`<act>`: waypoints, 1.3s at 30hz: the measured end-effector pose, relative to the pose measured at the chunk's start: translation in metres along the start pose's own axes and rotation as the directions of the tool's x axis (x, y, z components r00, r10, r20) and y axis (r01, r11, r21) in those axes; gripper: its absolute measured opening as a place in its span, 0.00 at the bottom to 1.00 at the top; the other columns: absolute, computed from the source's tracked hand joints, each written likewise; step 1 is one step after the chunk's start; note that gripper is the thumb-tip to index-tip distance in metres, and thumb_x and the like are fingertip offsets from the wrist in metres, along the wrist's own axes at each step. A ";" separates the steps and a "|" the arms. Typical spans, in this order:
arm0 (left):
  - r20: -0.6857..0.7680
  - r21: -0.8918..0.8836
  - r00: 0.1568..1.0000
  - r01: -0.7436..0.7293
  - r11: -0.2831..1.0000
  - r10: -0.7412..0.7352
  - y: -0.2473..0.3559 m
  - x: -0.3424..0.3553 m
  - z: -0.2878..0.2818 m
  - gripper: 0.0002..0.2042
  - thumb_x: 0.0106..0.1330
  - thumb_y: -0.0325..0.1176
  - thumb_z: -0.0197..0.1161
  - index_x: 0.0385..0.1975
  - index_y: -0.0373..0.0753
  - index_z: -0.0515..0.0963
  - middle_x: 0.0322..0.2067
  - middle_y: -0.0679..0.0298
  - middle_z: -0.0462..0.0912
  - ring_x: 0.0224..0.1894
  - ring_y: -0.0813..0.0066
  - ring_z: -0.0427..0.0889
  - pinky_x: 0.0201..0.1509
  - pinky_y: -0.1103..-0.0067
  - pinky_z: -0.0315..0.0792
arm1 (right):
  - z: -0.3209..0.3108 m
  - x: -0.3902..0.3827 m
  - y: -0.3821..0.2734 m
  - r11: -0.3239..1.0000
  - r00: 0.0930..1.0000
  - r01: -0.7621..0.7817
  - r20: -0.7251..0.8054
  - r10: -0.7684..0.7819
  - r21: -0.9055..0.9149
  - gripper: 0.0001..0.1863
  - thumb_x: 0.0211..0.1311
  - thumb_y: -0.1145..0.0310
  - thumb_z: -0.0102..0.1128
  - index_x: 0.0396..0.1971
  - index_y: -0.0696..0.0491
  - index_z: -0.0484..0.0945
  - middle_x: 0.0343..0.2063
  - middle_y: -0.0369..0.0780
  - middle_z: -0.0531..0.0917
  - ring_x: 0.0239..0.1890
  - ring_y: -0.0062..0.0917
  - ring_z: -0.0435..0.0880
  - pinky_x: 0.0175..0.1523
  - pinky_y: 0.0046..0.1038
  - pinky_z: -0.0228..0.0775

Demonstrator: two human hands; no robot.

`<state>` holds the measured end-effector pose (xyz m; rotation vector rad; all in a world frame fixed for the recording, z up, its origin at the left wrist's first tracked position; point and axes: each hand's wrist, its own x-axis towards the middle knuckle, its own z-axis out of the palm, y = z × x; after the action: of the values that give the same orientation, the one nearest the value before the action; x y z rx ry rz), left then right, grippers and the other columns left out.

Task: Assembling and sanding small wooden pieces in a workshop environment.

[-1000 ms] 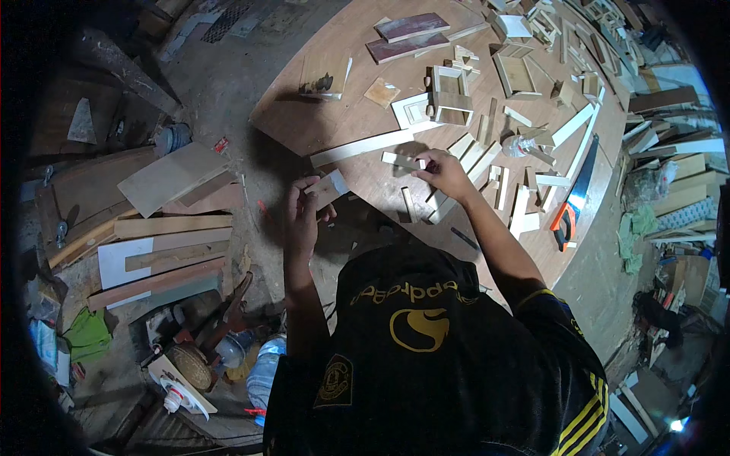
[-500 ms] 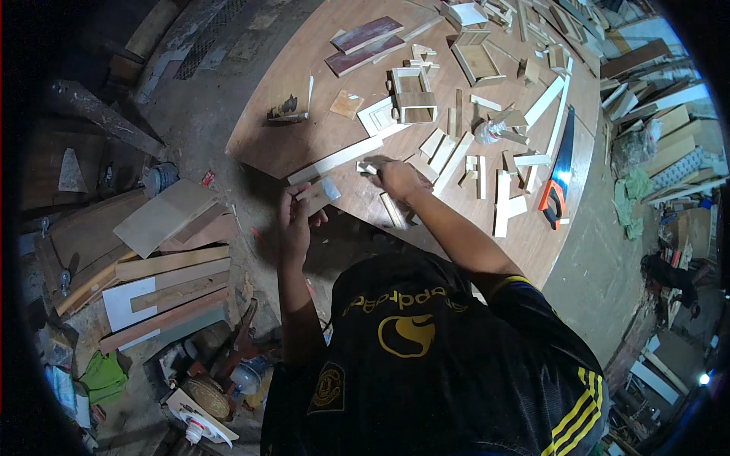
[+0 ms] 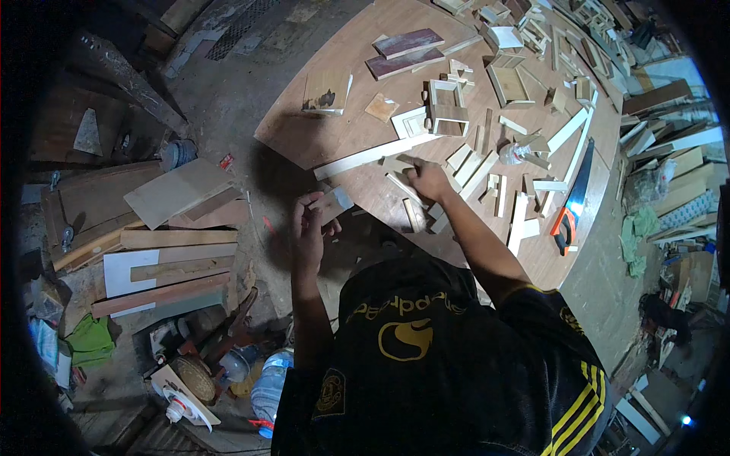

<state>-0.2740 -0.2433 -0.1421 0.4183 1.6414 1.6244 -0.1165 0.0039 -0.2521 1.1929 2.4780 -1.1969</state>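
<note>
Just off the near left edge of the table, my left hand (image 3: 307,220) grips a small flat wooden piece (image 3: 333,204) with a pale bluish-white patch at its far end. Its fingers curl around the near end and partly hide it. Over the table, my right hand (image 3: 430,181) is closed at the fingertips on a small tan wooden piece (image 3: 398,163), whose near end the fingers cover. Close by that hand lie a short pale strip (image 3: 403,188) and a short wooden stick (image 3: 413,216) at the table edge.
A long pale strip (image 3: 372,157) lies along the wooden tabletop (image 3: 293,140). Beyond are a small open wooden box (image 3: 449,119), a shallow tray (image 3: 510,85), a plastic bottle (image 3: 515,153) and an orange-handled handsaw (image 3: 564,228). Boards (image 3: 179,238) are stacked on the floor at left.
The whole view has shifted, so the table appears farther right and lower. My right hand now has the tan piece at its fingertips; my left hand keeps hold of its wooden piece.
</note>
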 end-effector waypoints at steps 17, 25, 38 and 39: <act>0.448 0.026 0.885 -0.153 0.988 0.125 0.035 0.040 0.108 0.11 0.72 0.28 0.49 0.51 0.34 0.67 0.35 0.59 0.78 0.27 0.79 0.76 0.32 0.82 0.73 | -0.116 -0.178 -0.031 0.397 0.959 0.164 -0.241 0.151 0.903 0.11 0.72 0.64 0.49 0.47 0.54 0.66 0.22 0.34 0.78 0.23 0.14 0.74 0.30 0.18 0.67; 0.628 -0.080 0.770 -0.083 0.993 0.115 0.072 0.014 0.173 0.11 0.69 0.21 0.51 0.48 0.33 0.63 0.32 0.60 0.77 0.25 0.82 0.74 0.30 0.84 0.70 | -0.120 -0.242 -0.076 0.527 0.944 0.266 -0.329 0.028 0.807 0.14 0.71 0.70 0.49 0.52 0.55 0.61 0.37 0.38 0.81 0.31 0.13 0.76 0.33 0.16 0.68; 0.681 -0.165 0.680 -0.221 0.961 0.273 0.086 -0.032 0.204 0.10 0.69 0.24 0.54 0.47 0.39 0.64 0.27 0.66 0.75 0.25 0.83 0.72 0.29 0.85 0.67 | -0.096 -0.276 -0.073 0.324 0.749 0.569 -0.639 0.174 0.756 0.11 0.68 0.77 0.50 0.47 0.56 0.63 0.36 0.38 0.73 0.24 0.12 0.72 0.25 0.15 0.63; 0.668 -0.169 0.689 -0.228 0.959 0.282 0.087 -0.037 0.206 0.10 0.69 0.24 0.55 0.47 0.39 0.64 0.28 0.65 0.75 0.25 0.84 0.72 0.29 0.85 0.67 | -0.096 -0.278 -0.072 0.309 0.736 0.584 -0.650 0.188 0.751 0.11 0.68 0.77 0.51 0.47 0.56 0.63 0.37 0.38 0.73 0.24 0.12 0.73 0.25 0.15 0.64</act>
<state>-0.1291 -0.1145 -0.0249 1.1121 0.9704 1.4504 0.0392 -0.1201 -0.0242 1.7331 2.2205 -3.1202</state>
